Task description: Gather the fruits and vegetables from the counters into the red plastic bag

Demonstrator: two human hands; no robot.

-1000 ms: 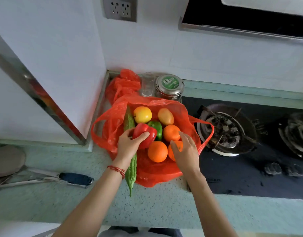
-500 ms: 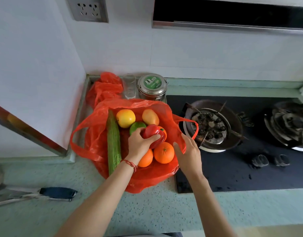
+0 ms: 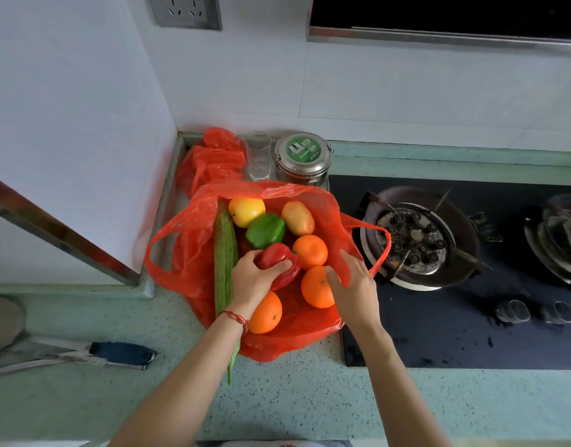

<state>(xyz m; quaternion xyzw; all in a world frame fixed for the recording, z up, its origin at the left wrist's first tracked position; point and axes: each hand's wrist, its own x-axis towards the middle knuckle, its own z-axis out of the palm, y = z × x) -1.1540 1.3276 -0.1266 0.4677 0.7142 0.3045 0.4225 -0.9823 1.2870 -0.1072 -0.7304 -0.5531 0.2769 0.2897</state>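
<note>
On the speckled green counter [image 3: 310, 398], left of the black gas stove [image 3: 455, 285], the red plastic bag [image 3: 194, 246] lies spread open under both hands. A long bitter gourd [image 3: 225, 253] runs along the outer side of the left hand [image 3: 250, 279], its tip passing beneath the wrist and out past the bag's edge. That left hand curls around a red bell pepper [image 3: 279, 262], thumb across its top. Beyond it sit a green bell pepper [image 3: 265, 230], a yellow apple [image 3: 246, 210] and a yellowish mango-like fruit [image 3: 297, 218]. Three oranges lie in the bag: one [image 3: 310, 251] between the hands, one [image 3: 317, 287] touching the right hand's thumb, one [image 3: 265, 312] beside the left wrist. The right hand [image 3: 355, 285] is spread, fingers straight on the plastic near the bag's handle loop [image 3: 385, 250]. Farther back stands a steel tin [image 3: 303, 159]; its green lid label is too small to read.
</note>
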